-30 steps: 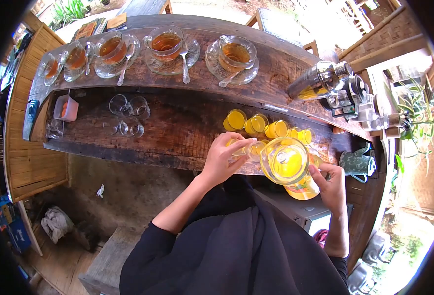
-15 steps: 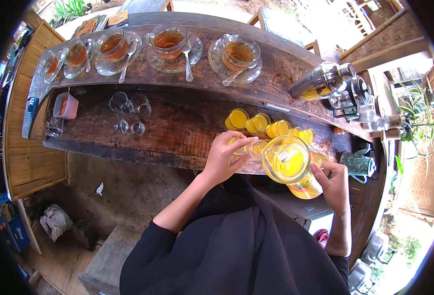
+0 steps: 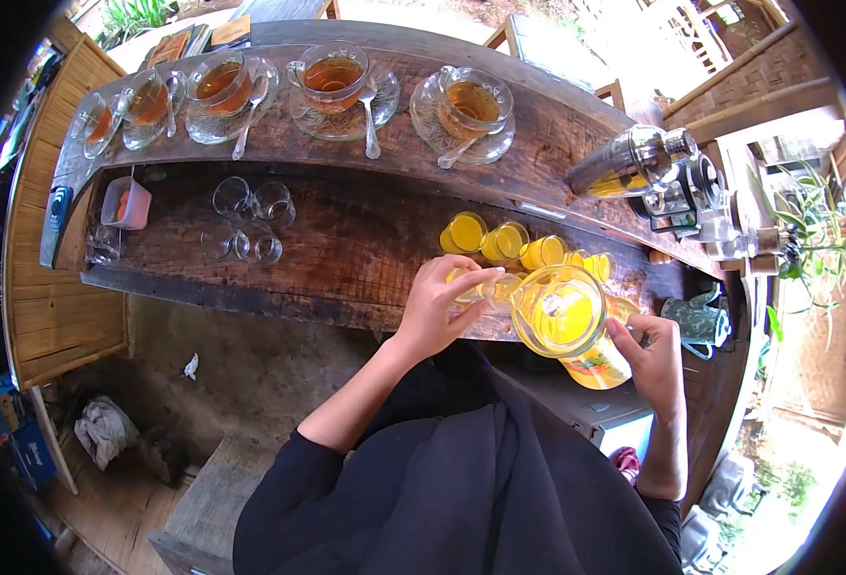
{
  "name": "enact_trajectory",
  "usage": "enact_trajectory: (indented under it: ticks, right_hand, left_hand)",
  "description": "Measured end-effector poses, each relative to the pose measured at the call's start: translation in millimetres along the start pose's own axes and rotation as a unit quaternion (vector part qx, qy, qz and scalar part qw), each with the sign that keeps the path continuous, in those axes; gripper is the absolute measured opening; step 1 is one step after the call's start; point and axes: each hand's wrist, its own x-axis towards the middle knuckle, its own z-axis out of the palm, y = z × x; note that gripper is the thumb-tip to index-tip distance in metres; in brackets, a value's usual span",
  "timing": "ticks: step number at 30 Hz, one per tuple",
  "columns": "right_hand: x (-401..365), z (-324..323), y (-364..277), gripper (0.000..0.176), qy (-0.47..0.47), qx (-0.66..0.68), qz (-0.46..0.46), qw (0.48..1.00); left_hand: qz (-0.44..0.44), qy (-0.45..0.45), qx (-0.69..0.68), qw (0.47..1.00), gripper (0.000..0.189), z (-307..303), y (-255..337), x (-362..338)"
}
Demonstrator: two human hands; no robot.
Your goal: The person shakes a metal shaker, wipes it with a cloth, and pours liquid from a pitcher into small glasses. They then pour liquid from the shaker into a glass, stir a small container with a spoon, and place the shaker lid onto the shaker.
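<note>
My right hand [image 3: 651, 359] is closed on the handle side of a glass pitcher [image 3: 591, 369] of yellow drink. The pitcher tips to the left, its spout over a small glass [image 3: 502, 290]. That glass is held by the fingers of my left hand [image 3: 442, 305], which partly cover it, and yellow shows in it. Behind them several small glasses of yellow drink [image 3: 464, 233] stand in a row on the lower wooden counter [image 3: 365, 249]. The pitcher hides part of this group.
Clear glasses [image 3: 253, 216] and a pink container [image 3: 128, 206] stand at the counter's left. On the raised ledge are glass cups of tea [image 3: 332, 77] with saucers and spoons. A metal shaker [image 3: 624, 161] stands at the right, above a green speckled pot [image 3: 699, 319].
Both hands and the pitcher keep nearly the same pose. More yellow shows in the glass under the spout. The whole view has shifted slightly.
</note>
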Motion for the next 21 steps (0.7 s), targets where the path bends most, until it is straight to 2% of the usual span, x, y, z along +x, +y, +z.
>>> enact_trajectory:
  ticks: [12, 14, 21]
  right_hand:
    - [2.9, -0.6, -3.1, 0.041, -0.009, -0.005, 0.013, 1.000]
    - [3.5, -1.1, -3.7, 0.040, -0.011, -0.007, 0.012, 1.000]
    - [5.2, -2.9, -4.4, 0.040, -0.018, -0.016, 0.012, 1.000]
  left_hand:
    - [0.004, 0.001, -0.003, 1.000, 0.056, 0.9, -2.9, 0.8]
    - [0.008, 0.016, -0.012, 1.000, 0.047, 2.2, -3.2, 1.0]
    - [0.006, 0.013, -0.013, 1.000, 0.048, 1.3, -3.0, 2.4]
